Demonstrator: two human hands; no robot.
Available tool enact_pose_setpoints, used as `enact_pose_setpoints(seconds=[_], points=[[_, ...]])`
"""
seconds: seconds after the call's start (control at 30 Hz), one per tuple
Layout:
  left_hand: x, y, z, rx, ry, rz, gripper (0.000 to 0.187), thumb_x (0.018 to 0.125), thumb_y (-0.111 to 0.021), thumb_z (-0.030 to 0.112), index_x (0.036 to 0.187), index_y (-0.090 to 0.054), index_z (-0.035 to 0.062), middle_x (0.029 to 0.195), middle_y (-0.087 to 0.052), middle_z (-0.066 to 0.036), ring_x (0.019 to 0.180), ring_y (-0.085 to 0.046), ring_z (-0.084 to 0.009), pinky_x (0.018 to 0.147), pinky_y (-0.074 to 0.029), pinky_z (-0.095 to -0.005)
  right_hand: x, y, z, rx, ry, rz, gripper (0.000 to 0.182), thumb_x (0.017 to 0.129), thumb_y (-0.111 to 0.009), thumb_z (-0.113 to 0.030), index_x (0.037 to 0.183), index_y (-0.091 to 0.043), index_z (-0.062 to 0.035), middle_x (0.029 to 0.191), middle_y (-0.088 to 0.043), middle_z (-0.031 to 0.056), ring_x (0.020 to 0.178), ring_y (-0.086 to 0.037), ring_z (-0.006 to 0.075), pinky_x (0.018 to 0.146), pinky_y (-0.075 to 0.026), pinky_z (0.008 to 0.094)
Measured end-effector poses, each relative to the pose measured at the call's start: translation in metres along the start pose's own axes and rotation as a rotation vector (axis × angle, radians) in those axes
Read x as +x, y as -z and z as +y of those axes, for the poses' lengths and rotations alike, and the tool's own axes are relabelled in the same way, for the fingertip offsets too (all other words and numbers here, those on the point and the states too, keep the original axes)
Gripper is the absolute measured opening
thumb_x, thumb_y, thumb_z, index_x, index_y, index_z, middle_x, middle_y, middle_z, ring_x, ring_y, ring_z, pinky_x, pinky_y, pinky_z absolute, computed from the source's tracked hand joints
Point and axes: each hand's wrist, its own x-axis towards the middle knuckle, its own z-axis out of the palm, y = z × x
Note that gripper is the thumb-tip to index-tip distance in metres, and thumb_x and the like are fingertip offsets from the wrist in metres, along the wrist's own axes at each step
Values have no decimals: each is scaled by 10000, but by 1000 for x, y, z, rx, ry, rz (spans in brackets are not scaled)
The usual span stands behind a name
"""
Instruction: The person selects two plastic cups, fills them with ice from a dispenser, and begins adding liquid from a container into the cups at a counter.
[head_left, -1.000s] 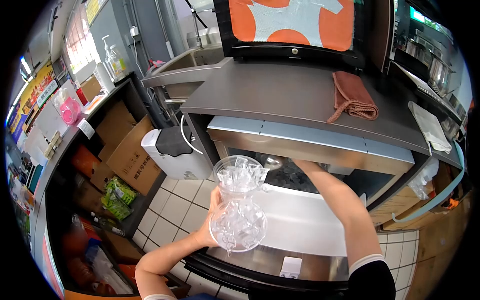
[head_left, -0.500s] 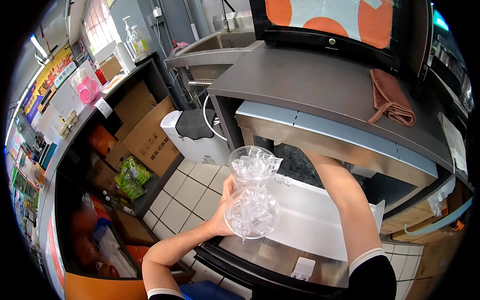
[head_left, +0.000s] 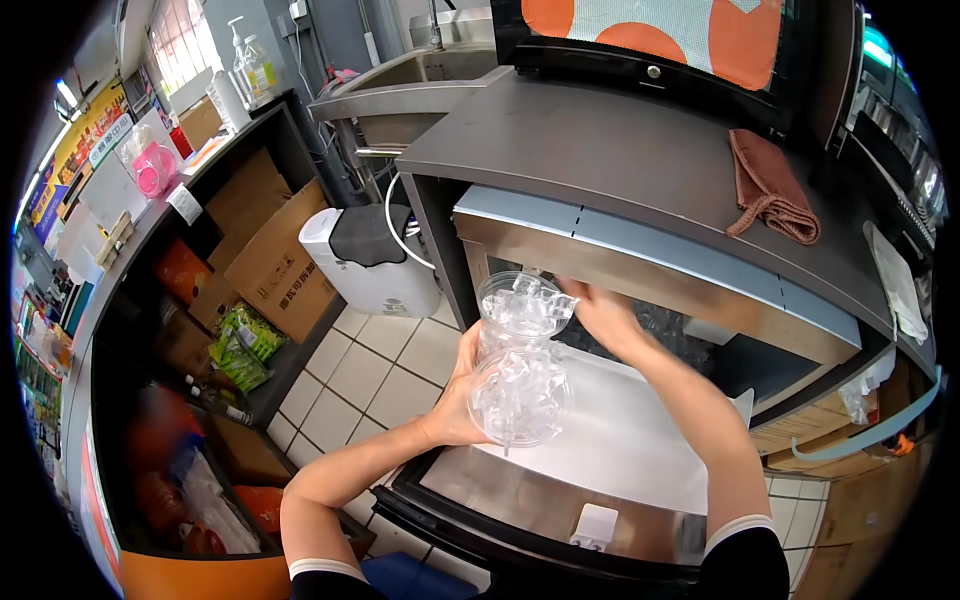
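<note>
Two clear plastic cups full of ice cubes are together in my left hand (head_left: 462, 400): a near cup (head_left: 520, 398) and a far cup (head_left: 525, 305) behind it. My left fingers wrap round their left sides. At the right rim of the far cup is my right hand (head_left: 605, 318), fingers drawn together and partly blurred. What they hold, if anything, I cannot make out. Behind my right wrist, loose ice (head_left: 665, 335) lies in the opened ice bin under the counter. The bin's white inner door panel (head_left: 620, 410) is tipped down below the cups.
A brown cloth (head_left: 775, 190) lies on the dark counter (head_left: 580, 140) above the bin's steel front edge (head_left: 650, 265). To the left stand a grey-white appliance (head_left: 370, 270) and shelves with cardboard boxes (head_left: 285, 270). A white block (head_left: 594, 527) sits on the lowered door.
My right hand has come out of the ice bin to the far cup's rim. The left hand and both cups have shifted slightly right and up in view.
</note>
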Motion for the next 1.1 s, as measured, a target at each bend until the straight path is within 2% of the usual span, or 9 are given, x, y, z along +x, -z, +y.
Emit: enact_pose_setpoints(seconds=[0.1,0.27,0.4,0.57,0.7,0.83,0.9,0.93,1.1], points=[[6,-1,6,144,5,-74,989,527,-890,265,1351,-371,90,1376,-187,-116,1298,-285,-304,1083,-289,-423,-46,56,-47,362,-81,-162,185,848,-608,-120,994,-599,-8,913,-579,85,738,-561,131,631,-451,248],[19,-10,4,208,-5,-110,932,520,-887,302,1313,-446,93,1384,-187,-145,1325,-210,-333,1095,-238,-458,-46,78,-99,77,195,-320,344,725,-709,-230,1001,-598,-56,929,-514,67,682,-556,208,610,-460,311],[12,-17,-18,189,-33,-98,937,504,-889,322,1305,-463,90,1391,-187,-160,1325,-195,-353,1098,-215,-473,-37,82,-103,-20,140,-505,354,695,-709,-265,954,-584,-58,894,-473,71,661,-539,243,632,-465,341],[17,-17,-12,115,25,-63,891,470,-879,360,1246,-534,90,1409,-124,-242,1341,-127,-433,1105,-180,-490,-40,99,-89,211,-119,-416,272,666,-726,-38,868,-544,-44,878,-487,30,691,-533,91,545,-475,229],[20,-15,-10,168,17,-70,912,476,-882,361,1259,-511,77,1408,-124,-241,1340,-127,-434,1105,-179,-489,-56,104,-51,463,-487,-271,221,729,-672,19,891,-523,21,824,-551,47,663,-557,71,466,-478,212],[17,-16,-11,121,18,-46,936,478,-888,360,1267,-489,53,1409,-130,-226,1340,-132,-426,1103,-181,-482,-54,99,2,-263,-491,-221,476,767,-706,-142,1146,-487,47,1038,-554,145,861,-615,239,690,-537,360],[20,-10,-11,148,25,-71,940,476,-891,358,1265,-487,46,1409,-131,-221,1340,-136,-422,1100,-184,-481,-58,97,3,-148,-297,-422,658,771,-719,-206,1302,-399,13,1245,-490,183,1103,-540,290,899,-466,411],[18,-10,-8,102,32,-74,943,474,-890,363,1267,-488,50,1410,-131,-219,1339,-144,-420,1099,-183,-480,-53,97,0,146,-418,-590,771,775,-722,-265,1387,-316,-32,1391,-386,166,1270,-404,277,1017,-370,416],[-7,0,0,-239,171,-94,927,479,-877,374,1257,-501,38,1418,-142,-230,1333,-177,-416,1096,-174,-479,-32,46,-1,725,-206,-787,962,686,-807,-198,1427,-212,-46,1415,-346,145,1330,-305,266,1102,-240,425]])
